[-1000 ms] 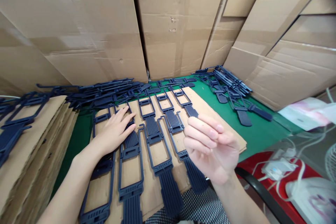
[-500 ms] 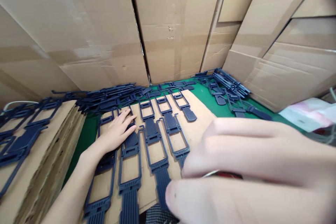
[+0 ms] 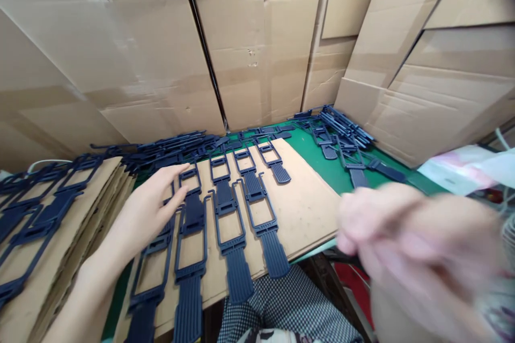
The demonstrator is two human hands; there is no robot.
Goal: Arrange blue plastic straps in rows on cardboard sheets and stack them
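Note:
My left hand [image 3: 155,198] is over the left part of a cardboard sheet [image 3: 308,209], thumb and fingers apart. It is beside dark blue plastic frames with ribbed tabs, and I cannot tell whether it touches them. The frames lie in two overlapping rows, and one front-row frame [image 3: 262,223] has its ribbed tab over the sheet's near edge. Off the sheet's right edge is my right hand [image 3: 402,230], curled and smeared by motion. Whether anything is in it cannot be made out.
At left stands a stack of cardboard sheets [image 3: 86,225] with more frames on top. Loose frames pile up [image 3: 173,147] at the back and at the right [image 3: 346,128] on the green table [image 3: 308,153]. Large cardboard boxes [image 3: 257,37] wall the back. A plastic bag [image 3: 454,169] lies right.
My right hand has drawn back to the right, away from the camera, uncovering the sheet's right side. My left hand has shifted left and lifted off the frames somewhat. The view has shifted slightly.

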